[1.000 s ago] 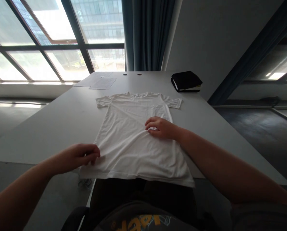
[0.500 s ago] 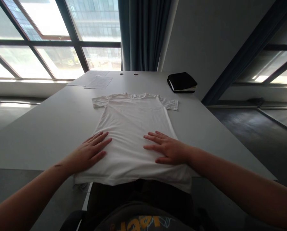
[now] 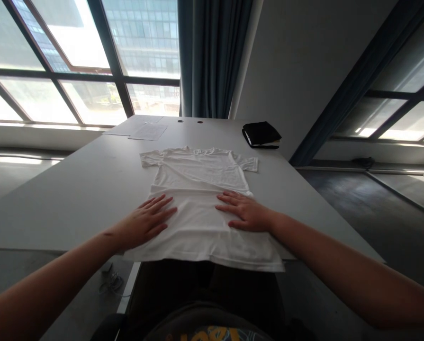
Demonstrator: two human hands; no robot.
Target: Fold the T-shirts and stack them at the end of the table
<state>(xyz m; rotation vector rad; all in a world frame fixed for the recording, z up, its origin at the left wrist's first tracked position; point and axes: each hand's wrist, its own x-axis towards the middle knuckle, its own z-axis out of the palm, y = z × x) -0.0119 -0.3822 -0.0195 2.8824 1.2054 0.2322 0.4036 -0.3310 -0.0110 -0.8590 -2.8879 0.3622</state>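
A white short-sleeved T-shirt [image 3: 201,222] lies spread on the table, neckline at the far side, hem hanging slightly over the near edge. Flat on its left side rests my left hand [image 3: 149,221], fingers spread. My right hand [image 3: 245,212] presses on the right side in the same way, fingers apart. A raised crease crosses the shirt just beyond my fingertips, and looser folds run through the cloth between and below my hands. Neither hand grips the fabric.
The white table [image 3: 101,189] carries paper sheets [image 3: 148,131] at the far left and a black zip case [image 3: 261,134] at the far right. A blue curtain [image 3: 213,57] and windows stand behind. Below the left near edge, a cable [image 3: 114,283] lies on the floor.
Both hands have slid forward a little, the left also to the right. The shirt's lower part has shifted away from me, and a crosswise crease has risen ahead of my fingers.
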